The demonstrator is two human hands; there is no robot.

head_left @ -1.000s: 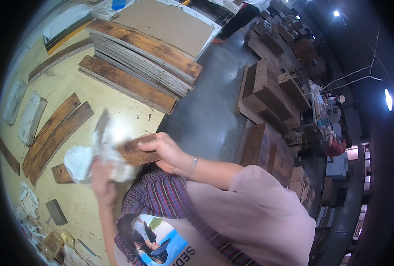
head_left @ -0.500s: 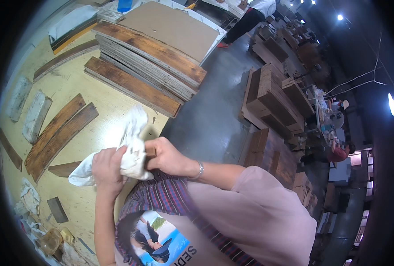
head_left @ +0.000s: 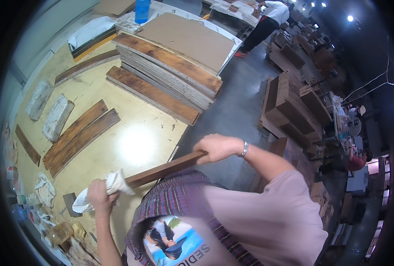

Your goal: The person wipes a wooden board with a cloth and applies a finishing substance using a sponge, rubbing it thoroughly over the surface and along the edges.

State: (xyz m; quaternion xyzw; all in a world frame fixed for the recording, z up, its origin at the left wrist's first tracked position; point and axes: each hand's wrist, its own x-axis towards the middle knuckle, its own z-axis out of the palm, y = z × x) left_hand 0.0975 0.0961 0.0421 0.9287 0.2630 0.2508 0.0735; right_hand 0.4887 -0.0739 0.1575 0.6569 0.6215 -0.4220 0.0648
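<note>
A narrow dark-brown wooden strip [head_left: 163,170] is held slantwise across the front of my body, over the table's near edge. My right hand [head_left: 218,148], wearing a metal bracelet, is closed round its right end. Lower on the left, my left hand [head_left: 101,197] grips a white cloth [head_left: 118,182] bunched about the strip's other end, which the cloth and fingers hide. A loose tail of cloth hangs to the left of that hand. Beyond, two stained brown planks [head_left: 79,137] lie side by side on the pale-yellow tabletop [head_left: 137,144].
A stack of planks [head_left: 161,75] stands farther back, beside a cardboard sheet [head_left: 188,40]. Two whitish blocks [head_left: 58,116] and a short strip [head_left: 27,145] lie left. Rags and a plastic container [head_left: 59,233] crowd the lower left. Wooden cabinets [head_left: 290,106] and other people are at the right.
My hands have drawn apart, right hand moving right and left hand moving down-left with the cloth. More of the wooden strip now shows between them. The whole view has shifted slightly.
</note>
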